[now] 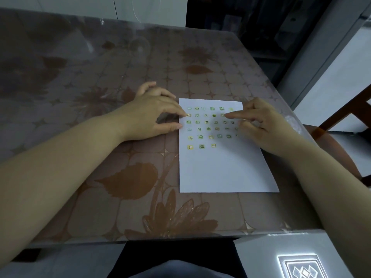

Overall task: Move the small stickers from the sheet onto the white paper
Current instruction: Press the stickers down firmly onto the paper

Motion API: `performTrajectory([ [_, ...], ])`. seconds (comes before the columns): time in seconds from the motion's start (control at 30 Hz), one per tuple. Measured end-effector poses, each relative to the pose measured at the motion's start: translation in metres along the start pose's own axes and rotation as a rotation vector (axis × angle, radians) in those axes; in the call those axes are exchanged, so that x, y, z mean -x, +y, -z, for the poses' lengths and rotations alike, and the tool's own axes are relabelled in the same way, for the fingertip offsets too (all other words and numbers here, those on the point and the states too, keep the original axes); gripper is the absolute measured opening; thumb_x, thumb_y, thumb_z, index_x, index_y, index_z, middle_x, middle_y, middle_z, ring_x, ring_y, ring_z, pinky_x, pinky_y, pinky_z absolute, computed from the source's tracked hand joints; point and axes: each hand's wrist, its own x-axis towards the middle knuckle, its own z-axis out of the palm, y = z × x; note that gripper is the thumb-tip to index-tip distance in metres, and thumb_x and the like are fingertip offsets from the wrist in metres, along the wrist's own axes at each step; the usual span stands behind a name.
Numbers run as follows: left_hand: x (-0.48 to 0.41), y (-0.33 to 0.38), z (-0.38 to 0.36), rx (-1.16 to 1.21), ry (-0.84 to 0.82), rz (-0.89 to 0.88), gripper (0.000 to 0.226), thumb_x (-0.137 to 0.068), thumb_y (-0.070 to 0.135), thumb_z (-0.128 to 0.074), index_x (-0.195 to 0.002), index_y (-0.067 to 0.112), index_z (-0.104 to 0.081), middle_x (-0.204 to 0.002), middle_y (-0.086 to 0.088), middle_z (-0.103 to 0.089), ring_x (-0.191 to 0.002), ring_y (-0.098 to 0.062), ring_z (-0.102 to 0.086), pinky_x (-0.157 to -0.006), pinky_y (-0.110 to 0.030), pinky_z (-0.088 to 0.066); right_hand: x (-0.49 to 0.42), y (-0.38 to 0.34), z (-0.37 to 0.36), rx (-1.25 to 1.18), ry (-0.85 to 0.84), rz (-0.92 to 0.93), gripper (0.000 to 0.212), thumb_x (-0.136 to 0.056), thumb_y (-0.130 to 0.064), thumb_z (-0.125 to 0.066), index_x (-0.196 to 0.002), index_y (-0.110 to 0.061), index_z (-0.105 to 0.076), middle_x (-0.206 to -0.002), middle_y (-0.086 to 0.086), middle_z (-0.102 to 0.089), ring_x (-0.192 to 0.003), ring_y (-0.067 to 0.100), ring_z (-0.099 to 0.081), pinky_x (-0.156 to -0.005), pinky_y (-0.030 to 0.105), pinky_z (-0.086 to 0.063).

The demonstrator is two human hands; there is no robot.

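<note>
Pressing a sticker (222,115) on white paper (220,169), right hand (265,125) index straight; left hand (154,111) relaxed, resting on paper's left edge

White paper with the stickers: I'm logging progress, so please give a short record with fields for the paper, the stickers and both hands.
white paper: flat on the patterned table, near its right edge
small stickers: in rows on the paper's upper half; last row has three; lower half bare
left hand: fingertips touch the paper's left edge
right hand: index finger stretched onto a second-row sticker
</note>
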Motion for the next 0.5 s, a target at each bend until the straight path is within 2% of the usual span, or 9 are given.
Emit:
performTrajectory([
  [0.1, -0.0004, -0.0002, 0.0003, 0.000, -0.008, 0.001, 0.058, -0.075, 0.063, -0.035, -0.113, 0.030, -0.064, -0.115, 0.014, -0.063, -0.117, 0.003, -0.034, -0.109, -0.031, 0.002, 0.0012, -0.0007, -0.0021, 0.037, 0.003, 0.037, 0.030, -0.089, -0.018, -0.054, -0.112, -0.033, -0.064, -0.088, -0.010, -0.042, -0.090, 0.015, -0.045, -0.086, 0.028, -0.037],
  [0.2, -0.0001, -0.0006, 0.0005, 0.003, -0.007, -0.002, 0.057, -0.076, 0.063, -0.035, -0.112, 0.030, -0.065, -0.115, 0.015, -0.063, -0.116, 0.003, -0.033, -0.110, -0.031, 0.001, 0.0007, 0.0012, -0.0038, 0.090, -0.009, 0.064, 0.028, -0.087, -0.029, -0.052, -0.111, -0.031, -0.067, -0.087, -0.016, -0.039, -0.088, 0.010, -0.040, -0.092, 0.034, -0.036],
  [0.3, 0.0001, -0.0001, -0.0001, 0.012, 0.013, -0.008, 0.056, -0.076, 0.062, -0.037, -0.108, 0.029, -0.067, -0.112, 0.015, -0.065, -0.114, 0.003, -0.034, -0.109, -0.031, 0.000, -0.0002, 0.0015, -0.0038, 0.102, -0.035, 0.060, 0.031, -0.086, -0.036, -0.046, -0.109, -0.035, -0.066, -0.088, -0.018, -0.039, -0.090, 0.010, -0.040, -0.093, 0.035, -0.035],
  [0.4, 0.0003, 0.0006, -0.0003, 0.016, 0.019, -0.008, 0.055, -0.076, 0.062, -0.038, -0.107, 0.028, -0.068, -0.112, 0.016, -0.064, -0.114, 0.002, -0.035, -0.109, -0.031, -0.001, -0.0020, 0.0027, -0.0019, 0.050, -0.073, 0.040, 0.024, -0.086, -0.036, -0.048, -0.105, -0.046, -0.060, -0.088, -0.016, -0.040, -0.091, 0.014, -0.041, -0.094, 0.035, -0.035],
  [0.5, 0.0002, 0.0013, -0.0004, 0.014, 0.011, 0.002, 0.055, -0.075, 0.062, -0.038, -0.107, 0.029, -0.068, -0.113, 0.016, -0.064, -0.116, 0.001, -0.035, -0.109, -0.032, -0.001, 0.0001, 0.0039, -0.0014, 0.060, -0.098, 0.023, 0.026, -0.087, -0.033, -0.050, -0.107, -0.045, -0.061, -0.089, -0.015, -0.039, -0.094, 0.018, -0.041, -0.096, 0.035, -0.034],
])
